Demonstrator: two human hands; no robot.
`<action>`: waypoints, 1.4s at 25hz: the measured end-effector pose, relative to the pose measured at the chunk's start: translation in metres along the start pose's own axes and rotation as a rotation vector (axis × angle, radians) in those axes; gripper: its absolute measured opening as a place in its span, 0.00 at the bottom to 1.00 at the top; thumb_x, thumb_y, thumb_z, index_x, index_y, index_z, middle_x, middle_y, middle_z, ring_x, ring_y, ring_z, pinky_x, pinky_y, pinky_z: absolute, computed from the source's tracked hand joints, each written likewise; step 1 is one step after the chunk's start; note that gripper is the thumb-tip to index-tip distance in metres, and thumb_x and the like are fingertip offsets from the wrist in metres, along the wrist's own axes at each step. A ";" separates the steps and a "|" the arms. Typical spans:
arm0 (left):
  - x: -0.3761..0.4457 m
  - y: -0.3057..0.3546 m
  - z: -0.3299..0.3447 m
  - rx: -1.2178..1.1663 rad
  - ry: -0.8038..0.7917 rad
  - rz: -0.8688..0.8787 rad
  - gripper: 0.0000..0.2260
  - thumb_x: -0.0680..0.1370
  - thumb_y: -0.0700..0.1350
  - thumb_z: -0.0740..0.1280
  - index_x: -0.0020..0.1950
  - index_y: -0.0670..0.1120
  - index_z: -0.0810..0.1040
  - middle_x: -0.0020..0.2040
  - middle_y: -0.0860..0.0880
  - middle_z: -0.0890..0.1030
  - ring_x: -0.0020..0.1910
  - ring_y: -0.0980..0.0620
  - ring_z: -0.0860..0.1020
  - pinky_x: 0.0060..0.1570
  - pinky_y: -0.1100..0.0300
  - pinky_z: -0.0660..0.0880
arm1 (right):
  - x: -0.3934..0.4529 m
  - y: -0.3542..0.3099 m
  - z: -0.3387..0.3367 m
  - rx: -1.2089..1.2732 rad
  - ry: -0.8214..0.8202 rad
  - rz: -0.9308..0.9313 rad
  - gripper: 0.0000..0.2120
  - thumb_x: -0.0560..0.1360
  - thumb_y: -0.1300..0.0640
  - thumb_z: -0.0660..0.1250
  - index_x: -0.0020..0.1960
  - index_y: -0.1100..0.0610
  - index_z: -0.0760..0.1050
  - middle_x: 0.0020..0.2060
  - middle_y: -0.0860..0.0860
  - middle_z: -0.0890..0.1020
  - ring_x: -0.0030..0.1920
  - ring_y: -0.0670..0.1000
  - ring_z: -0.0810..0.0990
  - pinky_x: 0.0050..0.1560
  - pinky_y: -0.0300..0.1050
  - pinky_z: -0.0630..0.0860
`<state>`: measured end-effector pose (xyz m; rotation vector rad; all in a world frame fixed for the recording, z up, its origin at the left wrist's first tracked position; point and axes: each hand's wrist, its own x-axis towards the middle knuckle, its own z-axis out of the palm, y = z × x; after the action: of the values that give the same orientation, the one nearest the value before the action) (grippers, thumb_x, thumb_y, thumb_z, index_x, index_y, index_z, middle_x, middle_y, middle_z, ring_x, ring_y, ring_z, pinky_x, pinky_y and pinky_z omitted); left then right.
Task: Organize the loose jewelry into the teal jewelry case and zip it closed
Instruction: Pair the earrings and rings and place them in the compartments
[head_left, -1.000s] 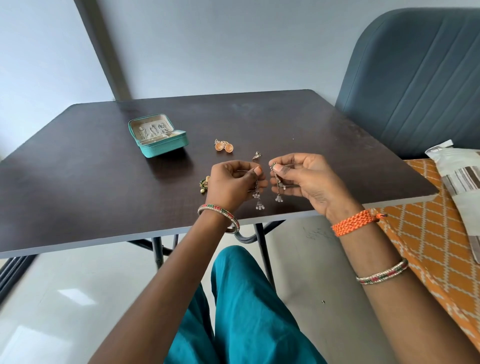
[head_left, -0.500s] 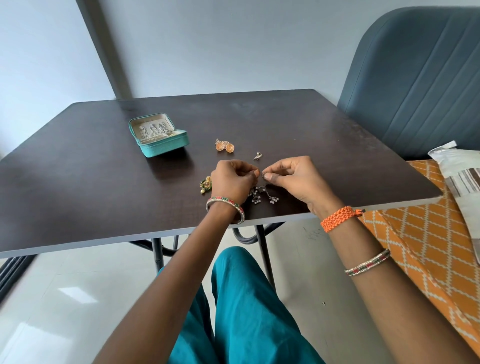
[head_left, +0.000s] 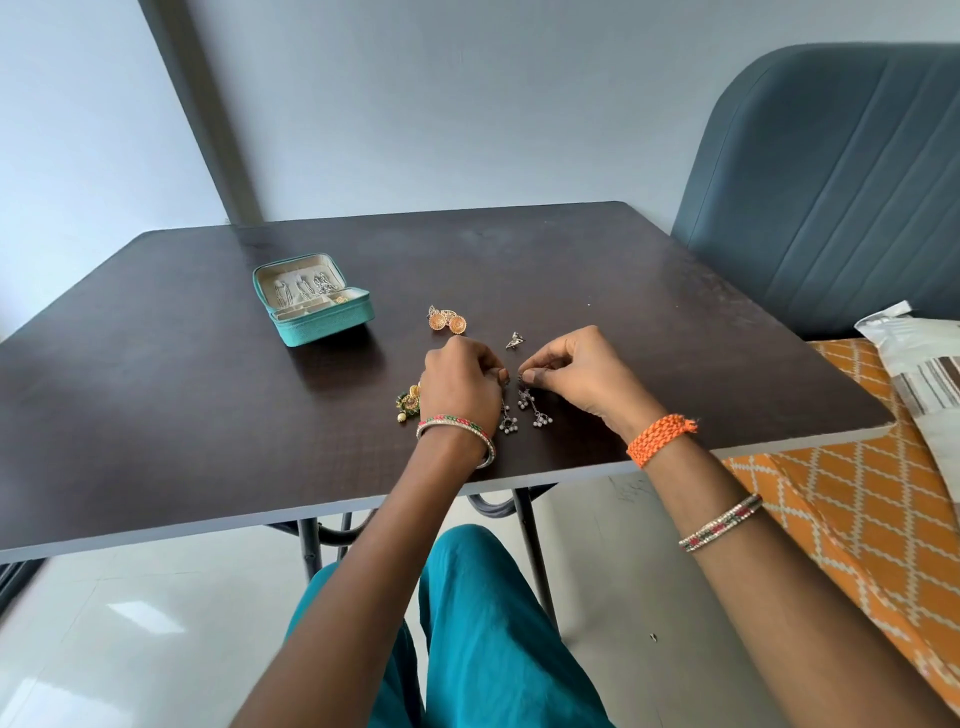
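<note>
Dark table: teal jewelry case lies open.

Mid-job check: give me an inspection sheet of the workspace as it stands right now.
Surface: dark table, jewelry lying loose on it.
Job's things: teal jewelry case open, unzipped; orange round earrings; small silver piece; green-gold piece; silver dangle earrings, lower ends on the table.
Clutter: nothing seen.
Grippers: left hand and right hand each pinch a dangle earring's top.
Cables: nothing seen.
Surroundings: blue chair, orange patterned cloth.
</note>
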<state>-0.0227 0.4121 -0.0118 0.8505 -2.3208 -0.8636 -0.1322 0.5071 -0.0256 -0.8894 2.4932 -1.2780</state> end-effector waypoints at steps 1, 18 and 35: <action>0.000 0.000 0.000 0.019 0.001 -0.002 0.04 0.72 0.40 0.69 0.42 0.46 0.84 0.44 0.43 0.83 0.47 0.42 0.79 0.41 0.60 0.68 | 0.000 0.000 0.000 -0.013 -0.011 0.002 0.03 0.69 0.56 0.74 0.37 0.49 0.82 0.26 0.42 0.77 0.31 0.42 0.73 0.37 0.40 0.70; 0.072 0.030 0.013 0.000 -0.182 0.067 0.09 0.76 0.37 0.64 0.50 0.41 0.83 0.49 0.41 0.83 0.54 0.45 0.78 0.40 0.68 0.65 | 0.027 0.019 -0.042 -0.169 0.140 0.057 0.06 0.68 0.51 0.74 0.34 0.50 0.80 0.27 0.43 0.77 0.32 0.45 0.74 0.35 0.40 0.71; 0.076 0.015 0.017 -0.561 -0.348 -0.007 0.06 0.73 0.39 0.71 0.38 0.45 0.76 0.28 0.52 0.79 0.23 0.62 0.74 0.26 0.68 0.71 | 0.025 -0.005 -0.028 0.524 0.025 0.055 0.07 0.76 0.68 0.65 0.50 0.62 0.80 0.37 0.54 0.80 0.36 0.48 0.78 0.42 0.39 0.77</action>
<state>-0.0904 0.3742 0.0060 0.4910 -2.1587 -1.6683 -0.1618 0.5082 -0.0025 -0.6688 2.0152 -1.8037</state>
